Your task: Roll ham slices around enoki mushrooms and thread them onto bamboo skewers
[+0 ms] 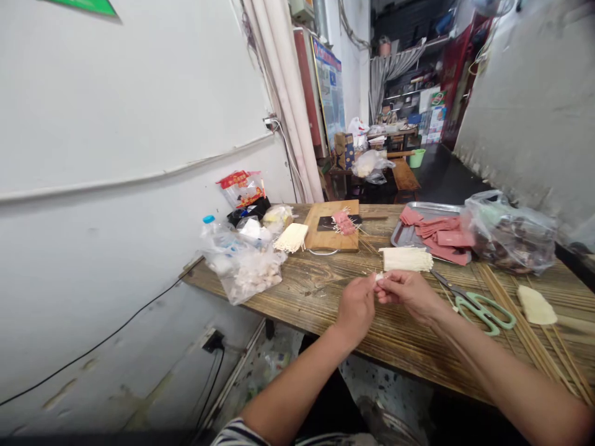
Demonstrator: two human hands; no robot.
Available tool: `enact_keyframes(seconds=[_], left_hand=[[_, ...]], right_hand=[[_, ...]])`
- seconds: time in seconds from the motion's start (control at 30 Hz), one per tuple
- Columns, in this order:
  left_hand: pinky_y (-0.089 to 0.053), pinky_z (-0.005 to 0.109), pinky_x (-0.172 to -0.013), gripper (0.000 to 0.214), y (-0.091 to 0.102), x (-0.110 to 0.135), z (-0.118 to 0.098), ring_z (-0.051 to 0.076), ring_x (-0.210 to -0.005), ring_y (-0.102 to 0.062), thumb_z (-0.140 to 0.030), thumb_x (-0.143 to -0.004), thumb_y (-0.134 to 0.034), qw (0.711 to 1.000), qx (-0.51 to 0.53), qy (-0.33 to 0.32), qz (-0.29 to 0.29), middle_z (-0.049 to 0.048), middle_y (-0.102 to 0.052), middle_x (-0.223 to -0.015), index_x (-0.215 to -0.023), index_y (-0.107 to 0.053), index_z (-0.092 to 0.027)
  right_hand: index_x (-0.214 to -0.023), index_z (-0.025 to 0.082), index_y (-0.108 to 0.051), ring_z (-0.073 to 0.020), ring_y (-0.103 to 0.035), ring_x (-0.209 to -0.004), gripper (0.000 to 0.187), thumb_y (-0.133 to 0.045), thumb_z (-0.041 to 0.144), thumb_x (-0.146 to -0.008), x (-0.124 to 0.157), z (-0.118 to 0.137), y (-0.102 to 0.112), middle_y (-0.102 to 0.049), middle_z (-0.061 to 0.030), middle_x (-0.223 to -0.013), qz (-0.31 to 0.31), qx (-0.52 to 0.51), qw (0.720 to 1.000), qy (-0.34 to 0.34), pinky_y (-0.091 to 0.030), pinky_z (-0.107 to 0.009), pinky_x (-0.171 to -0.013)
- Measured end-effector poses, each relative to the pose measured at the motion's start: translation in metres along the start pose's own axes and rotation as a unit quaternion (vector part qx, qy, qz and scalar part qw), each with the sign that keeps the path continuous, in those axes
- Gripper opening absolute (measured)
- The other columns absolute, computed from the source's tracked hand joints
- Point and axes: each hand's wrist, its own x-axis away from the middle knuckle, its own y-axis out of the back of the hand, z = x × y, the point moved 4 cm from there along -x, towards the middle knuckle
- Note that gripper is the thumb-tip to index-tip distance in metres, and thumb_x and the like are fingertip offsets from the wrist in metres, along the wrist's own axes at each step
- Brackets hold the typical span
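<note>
I see a small white bundle held up over the worktop, just in from the middle of its near edge. The left hand has its fingers curled closed on one side of it; the right hand pinches the other between thumb and fingers — the fingertips hide so much that I can't make out its full shape.

Just beyond the right hand lies a block of enoki mushrooms, then green-handled scissors and wooden skewers running toward the right end and out of view. Along the far edge, a pink roll lies across a knife on a cutting board, with pink slices in a metal tray.

Lettering on the red packet and wall poster is too small to read; a green sign is cut off — only its lower part shows.
</note>
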Motion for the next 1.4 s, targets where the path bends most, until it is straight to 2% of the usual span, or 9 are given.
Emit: enact_keyframes(seconds=[0.17,0.37,0.47,0.6,0.77,0.87,1.03,1.2,1.4], left_hand=[[-0.053,0.03,-0.075,0.03,0.018,-0.001,0.027,0.017,-0.076,-0.065,-0.029,-0.095,-0.046,0.996,0.024,0.016,0.086,0.0058,-0.071,-0.08,-0.088,-0.074,-0.019],[-0.054,0.027,-0.073,0.01,0.023,0.011,0.067,0.017,-0.076,-0.069,-0.024,-0.08,-0.069,0.989,0.109,0.082,0.065,0.006,-0.075,-0.082,-0.079,-0.076,-0.017],[-0.054,0.026,-0.071,0.007,0.019,0.018,0.075,0.017,-0.073,-0.069,-0.022,-0.076,-0.073,0.986,0.123,0.1,0.054,0.0058,-0.075,-0.077,-0.074,-0.075,-0.015],[-0.055,0.028,-0.081,0.01,0.015,0.023,0.07,0.017,-0.086,-0.07,-0.019,-0.084,-0.065,0.991,0.104,0.025,0.082,0.0061,-0.076,-0.089,-0.081,-0.075,-0.018],[-0.054,0.031,-0.086,0.02,0.012,0.032,0.071,0.017,-0.097,-0.069,-0.017,-0.09,-0.053,0.987,0.064,-0.113,0.092,0.0081,-0.075,-0.096,-0.089,-0.073,-0.018],[-0.055,0.031,-0.08,0.019,0.008,0.039,0.078,0.016,-0.088,-0.07,-0.018,-0.091,-0.053,0.984,0.034,-0.152,0.091,0.009,-0.074,-0.093,-0.088,-0.072,-0.016],[-0.055,0.032,-0.079,0.024,0.002,0.047,0.081,0.017,-0.088,-0.068,-0.02,-0.094,-0.047,0.978,-0.04,-0.172,0.111,0.0099,-0.073,-0.093,-0.091,-0.07,-0.015],[-0.054,0.034,-0.082,0.027,0.005,0.049,0.072,0.018,-0.091,-0.066,-0.019,-0.096,-0.042,0.967,-0.095,-0.19,0.141,0.0107,-0.071,-0.096,-0.095,-0.068,-0.013],[-0.052,0.035,-0.093,0.023,0.011,0.05,0.066,0.02,-0.101,-0.063,-0.016,-0.091,-0.047,0.941,-0.129,-0.229,0.212,0.0121,-0.067,-0.108,-0.105,-0.065,-0.012]], right_hand=[[-0.072,0.014,-0.071,-0.0095,-0.064,-0.063,0.033,-0.083,0.042,-0.06,-0.009,-0.019,-0.013,-0.071,-0.0054,-0.075,0.024,-0.091,0.989,-0.111,-0.057,-0.021,-0.066],[-0.07,0.014,-0.071,-0.0119,-0.063,-0.058,0.033,-0.084,0.041,-0.055,-0.025,-0.045,-0.019,-0.07,-0.0059,-0.068,0.042,-0.041,0.992,-0.112,-0.057,-0.027,-0.06],[-0.068,0.015,-0.07,-0.0121,-0.062,-0.057,0.034,-0.083,0.043,-0.053,-0.026,-0.053,-0.018,-0.069,-0.0038,-0.063,0.032,0.016,0.994,-0.106,-0.055,-0.027,-0.06],[-0.067,0.015,-0.069,-0.0122,-0.06,-0.056,0.034,-0.075,0.048,-0.063,-0.023,-0.057,-0.011,-0.067,-0.0018,-0.06,0.028,0.146,0.988,-0.041,-0.049,-0.026,-0.058],[-0.077,0.02,-0.072,-0.0169,-0.066,-0.072,0.026,-0.062,0.043,-0.08,-0.014,-0.061,-0.009,-0.073,-0.0037,-0.079,0.023,0.275,0.954,0.12,-0.051,-0.03,-0.07],[-0.083,0.021,-0.072,-0.0163,-0.067,-0.078,0.02,-0.056,0.033,-0.087,-0.006,-0.062,-0.013,-0.073,-0.0038,-0.086,0.035,0.315,0.923,0.217,-0.051,-0.03,-0.075],[-0.092,0.022,-0.07,-0.0158,-0.065,-0.085,0.021,-0.049,0.02,-0.092,0.004,-0.061,-0.021,-0.073,-0.0046,-0.09,0.066,0.407,0.841,0.351,-0.05,-0.03,-0.077],[-0.1,0.02,-0.068,-0.0184,-0.062,-0.092,0.027,-0.042,0.018,-0.094,0.008,-0.059,-0.023,-0.07,-0.009,-0.095,0.114,0.503,0.769,0.377,-0.051,-0.034,-0.081],[-0.1,0.015,-0.067,-0.0206,-0.058,-0.093,0.032,-0.036,0.02,-0.096,0.013,-0.057,-0.028,-0.068,-0.0118,-0.1,0.171,0.608,0.66,0.407,-0.051,-0.037,-0.085]])
